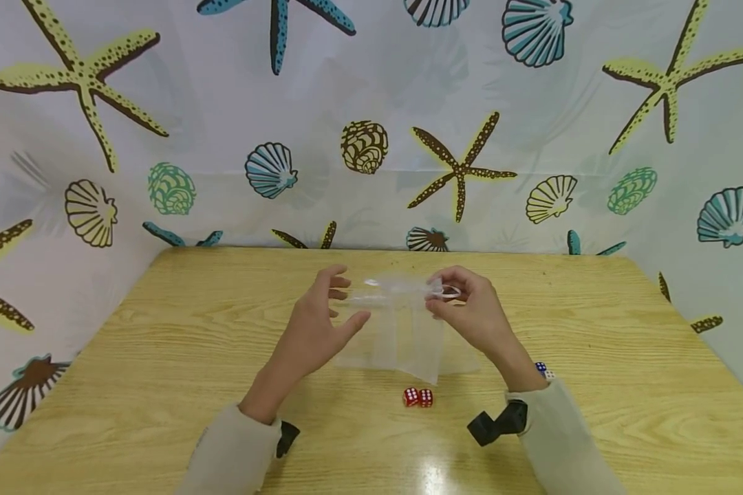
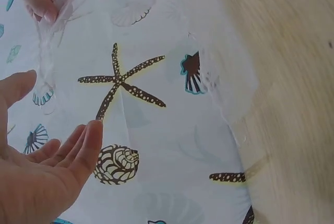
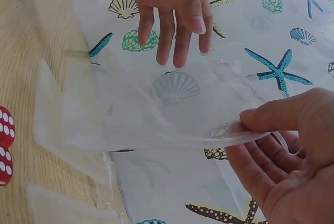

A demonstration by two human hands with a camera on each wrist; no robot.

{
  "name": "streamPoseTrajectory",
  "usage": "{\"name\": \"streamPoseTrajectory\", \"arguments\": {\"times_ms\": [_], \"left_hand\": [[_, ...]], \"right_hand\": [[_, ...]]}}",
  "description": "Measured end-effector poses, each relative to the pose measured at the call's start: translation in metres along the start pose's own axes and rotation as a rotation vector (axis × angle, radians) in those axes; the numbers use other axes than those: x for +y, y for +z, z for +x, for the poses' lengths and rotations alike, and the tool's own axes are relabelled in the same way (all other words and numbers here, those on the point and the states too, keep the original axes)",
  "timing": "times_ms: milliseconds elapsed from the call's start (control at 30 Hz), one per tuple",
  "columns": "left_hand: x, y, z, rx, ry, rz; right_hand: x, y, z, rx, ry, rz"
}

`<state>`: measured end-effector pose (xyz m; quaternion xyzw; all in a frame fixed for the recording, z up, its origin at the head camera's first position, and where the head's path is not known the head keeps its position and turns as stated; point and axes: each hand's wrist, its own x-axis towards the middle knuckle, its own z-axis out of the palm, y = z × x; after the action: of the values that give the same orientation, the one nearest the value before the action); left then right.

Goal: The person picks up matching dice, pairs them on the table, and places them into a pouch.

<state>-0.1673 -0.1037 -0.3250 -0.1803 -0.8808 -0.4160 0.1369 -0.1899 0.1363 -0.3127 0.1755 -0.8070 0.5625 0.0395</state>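
A sheer white drawstring bag (image 1: 411, 330) hangs between the hands, over the wooden table. My right hand (image 1: 473, 309) pinches its upper right corner between thumb and fingers, beside a thin white cord loop (image 1: 450, 292). In the right wrist view, the see-through fabric (image 3: 130, 109) stretches away from the pinching right hand (image 3: 292, 156). On the opposite side, my left hand (image 1: 312, 320) is spread with thumb and fingers apart, right at the bag's left edge. Nothing sits in the left palm (image 2: 47, 177) in the left wrist view.
Two red dice (image 1: 418, 397) lie on the table (image 1: 192, 344) just in front of the bag. By the right forearm are a blue die (image 1: 541, 367) and a white die (image 1: 550, 375). A curtain (image 1: 347, 82) printed with shells and starfish surrounds the table's back and sides.
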Motion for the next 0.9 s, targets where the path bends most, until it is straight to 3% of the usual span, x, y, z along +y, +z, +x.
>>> {"name": "streamPoseTrajectory", "arguments": {"times_ms": [167,300,567,900], "left_hand": [[-0.003,0.001,0.004,-0.092,-0.071,-0.282],[-0.001,0.003,0.004,-0.13,-0.094,-0.366],[0.002,0.004,0.0,-0.106,-0.052,-0.317],[0.0,0.011,0.0,-0.007,0.023,-0.196]], "right_hand": [[-0.004,0.004,-0.003,-0.039,-0.06,0.005],[-0.007,0.008,-0.005,-0.074,-0.095,0.016],[-0.006,0.013,-0.007,-0.121,-0.142,0.013],[-0.007,0.013,-0.007,-0.11,-0.226,-0.095]]}}
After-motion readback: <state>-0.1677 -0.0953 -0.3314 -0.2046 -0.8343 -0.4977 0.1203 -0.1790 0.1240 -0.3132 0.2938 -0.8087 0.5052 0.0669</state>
